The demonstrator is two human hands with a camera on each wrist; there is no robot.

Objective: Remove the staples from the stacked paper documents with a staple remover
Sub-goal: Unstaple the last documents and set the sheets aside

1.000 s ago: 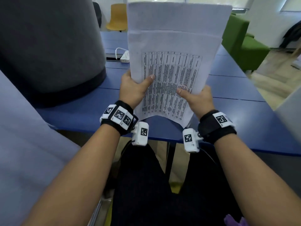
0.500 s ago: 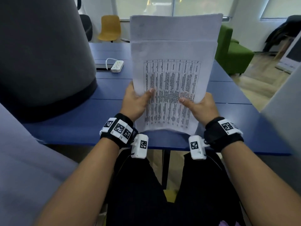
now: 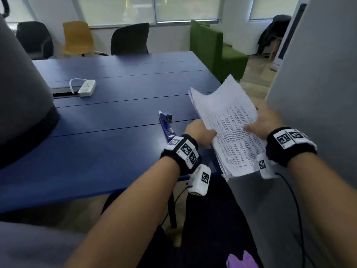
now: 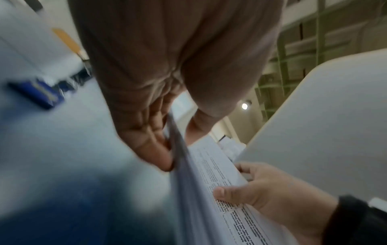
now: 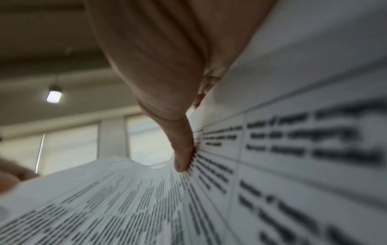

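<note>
A thick stack of printed white paper [image 3: 229, 124] hangs tilted over the table's near right corner. My left hand [image 3: 201, 135] grips its left edge, thumb on top and fingers under the sheets [image 4: 188, 165]. My right hand [image 3: 264, 122] holds the right side, its thumb pressed on the printed page [image 5: 209, 190]. A blue stapler-like tool [image 3: 166, 123] lies on the blue table [image 3: 108, 120] just left of my left hand; it shows blurred in the left wrist view [image 4: 37, 94]. No staple is visible.
A white power strip [image 3: 87, 88] with its cable lies at the table's far left by a cable slot. A large grey shape [image 3: 23, 93] rises at the left and a grey panel [image 3: 318, 84] at the right. Chairs and a green sofa [image 3: 216, 47] stand beyond.
The stack has swung down from upright in front of me to a tilt over the table's right corner. Both hands moved right with it, and the blue tool has come into view.
</note>
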